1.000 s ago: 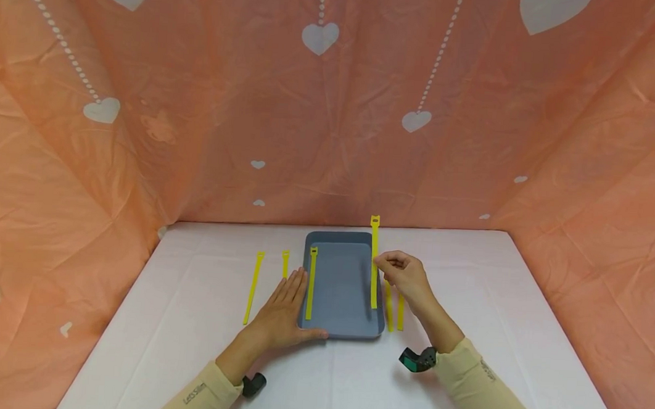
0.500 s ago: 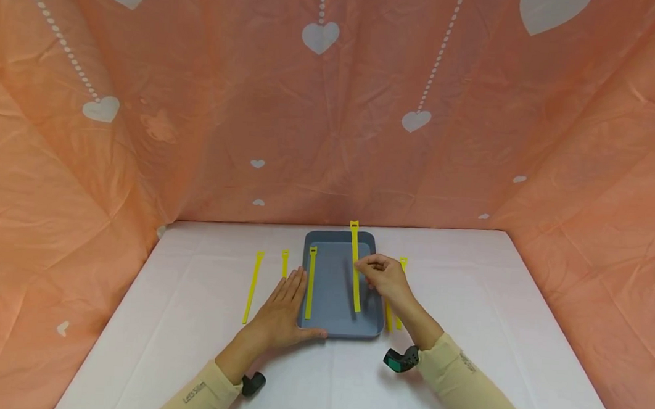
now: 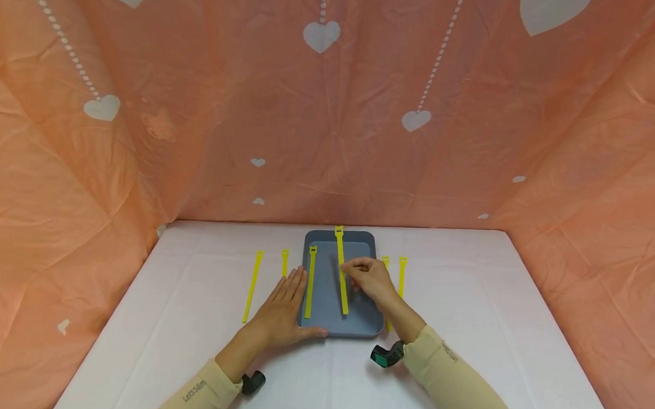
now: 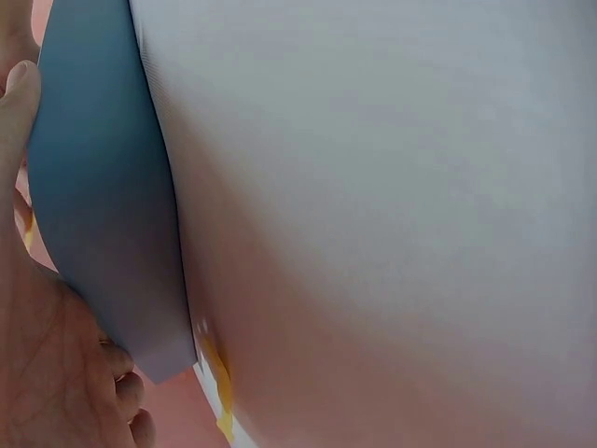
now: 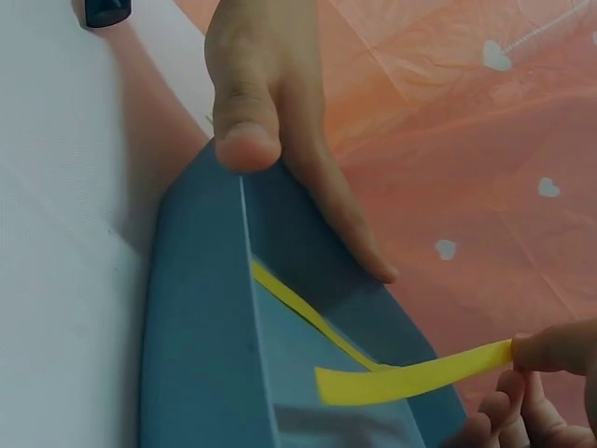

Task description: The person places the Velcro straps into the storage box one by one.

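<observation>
My right hand point(image 3: 372, 280) pinches a yellow cable tie point(image 3: 341, 279) by its middle, holding it above the blue-grey tray point(image 3: 327, 324); in the right wrist view the strip's tail point(image 5: 373, 385) hangs over the tray's inside. A second yellow cable tie point(image 3: 310, 284) lies within the tray along its left side. My left hand point(image 3: 280, 313) rests against the tray's left wall and near corner, fingers straight, thumb on the near rim. The left wrist view shows that hand point(image 4: 51, 364) touching the tray's outer wall point(image 4: 107, 187).
Left of the tray, two yellow cable ties lie on the white table: an outer one point(image 3: 253, 287) and one point(image 3: 285, 263) partly behind my left hand. Two others, an inner one point(image 3: 386, 259) and an outer one point(image 3: 402, 276), lie to the right, partly covered by my right arm. A pink curtain point(image 3: 331, 137) stands behind.
My right hand has carried the pinched cable tie leftward from the tray's right edge to above its middle, slightly lower in the view. The left hand and tray stay in place.
</observation>
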### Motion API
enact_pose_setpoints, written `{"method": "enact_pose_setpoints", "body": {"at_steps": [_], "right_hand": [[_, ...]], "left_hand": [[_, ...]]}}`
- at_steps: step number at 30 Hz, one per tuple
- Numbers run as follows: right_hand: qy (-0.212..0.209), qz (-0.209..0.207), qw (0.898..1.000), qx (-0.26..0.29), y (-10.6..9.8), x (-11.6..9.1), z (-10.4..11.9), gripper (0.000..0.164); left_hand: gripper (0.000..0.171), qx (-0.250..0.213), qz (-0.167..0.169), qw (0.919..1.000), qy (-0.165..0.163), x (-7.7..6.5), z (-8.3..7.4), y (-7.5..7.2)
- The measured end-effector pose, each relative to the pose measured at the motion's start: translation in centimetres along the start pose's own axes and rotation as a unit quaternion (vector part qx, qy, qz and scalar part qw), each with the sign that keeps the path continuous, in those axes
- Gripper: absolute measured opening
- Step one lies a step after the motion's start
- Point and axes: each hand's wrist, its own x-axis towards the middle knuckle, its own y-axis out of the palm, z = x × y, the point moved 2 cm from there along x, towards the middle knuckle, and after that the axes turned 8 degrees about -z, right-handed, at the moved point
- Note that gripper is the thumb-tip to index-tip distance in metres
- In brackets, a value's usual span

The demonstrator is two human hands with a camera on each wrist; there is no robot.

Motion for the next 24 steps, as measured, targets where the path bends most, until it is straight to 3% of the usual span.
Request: {"method": "enact_pose_setpoints", "body": {"at_steps": [24], "right_hand": [[0.036,0.041,0.998,-0.001,3.0,0.4,-1.2,0.019]], "left_hand": [[0.134,-0.001,0.011,0.9998,-0.017,0.1,0.0,0.1]]}}
